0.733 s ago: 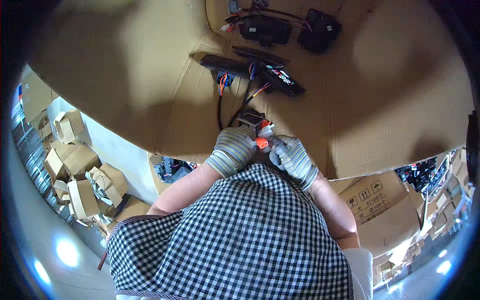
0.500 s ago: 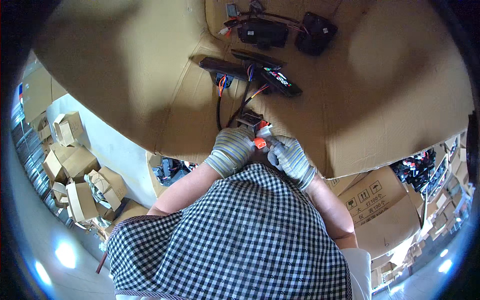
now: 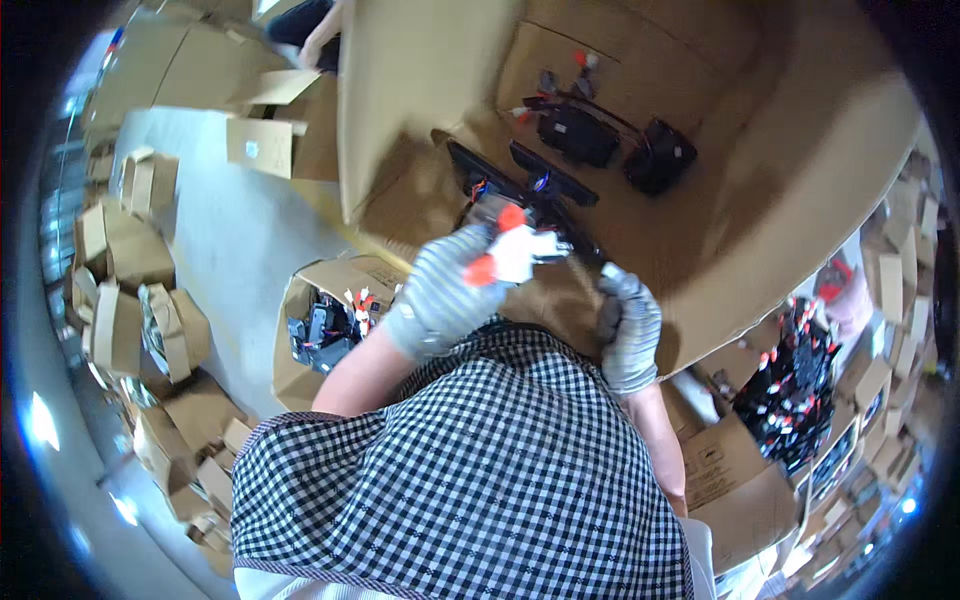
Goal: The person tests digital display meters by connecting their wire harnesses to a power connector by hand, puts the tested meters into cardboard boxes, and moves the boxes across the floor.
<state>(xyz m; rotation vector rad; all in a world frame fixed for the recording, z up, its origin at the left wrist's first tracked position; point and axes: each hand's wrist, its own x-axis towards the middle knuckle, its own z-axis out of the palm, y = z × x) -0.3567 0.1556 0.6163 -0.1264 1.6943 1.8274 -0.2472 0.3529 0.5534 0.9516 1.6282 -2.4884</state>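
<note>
inspector a: largest item first. the brown corrugated cardboard sheet covering the work surface fills the upper centre and right of the frame. compared with the earlier views, the whole scene has swung; more grey floor shows at left.

inspector b: noted. on that sheet?

a: two long flat black units with red and blue wiring lie at upper centre, and two bulkier black boxes sit above and to the right of them, in the same arrangement as before.

b: the open brown carton of black wired parts?

a: left of centre, just beside the left forearm. a second heap of black and red parts lies at right.

b: hands?

a: both wear grey knit gloves. half a second ago they were together over one small piece. now the left hand is closed around the small white part with orange-red caps, raised at frame centre and blurred by motion. the right hand has come away, lower right of centre, fingers curled loosely; i cannot tell whether it grips anything.

b: judgement?

a: the two-handed fitting looks finished; the part now rides in the left hand alone.
</note>
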